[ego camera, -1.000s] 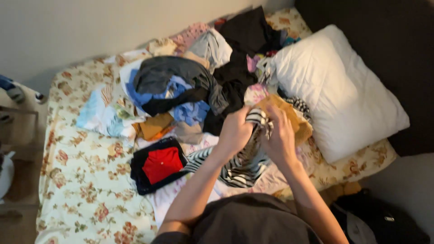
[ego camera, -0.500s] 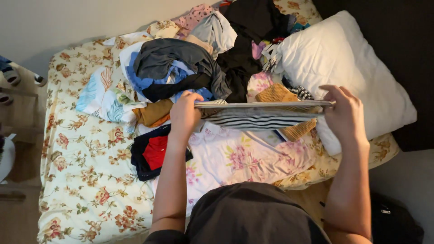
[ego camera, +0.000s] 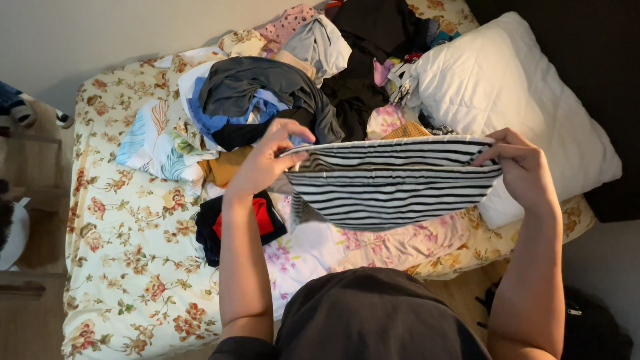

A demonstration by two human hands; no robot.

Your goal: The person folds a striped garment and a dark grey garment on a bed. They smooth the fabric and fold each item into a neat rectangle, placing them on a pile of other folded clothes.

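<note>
Far left of the striped garment lies the floral bedsheet, and on it a pale blue leaf-print cloth. Nearer the garment, just below my left forearm, sits a folded black and red piece. My left hand has its fingers pinched shut on the garment's left top corner, thumb on the near side. Behind that hand rises the heap of loose clothes, grey and blue on top, black further along. The black-and-white striped garment hangs stretched flat between both my hands, held up above the bed, its lower edge sagging in a curve over a pink floral cloth. My right hand grips the garment's right top corner, fingers curled closed over the hem. Beyond that hand, right of the garment, lies the white pillow
</note>
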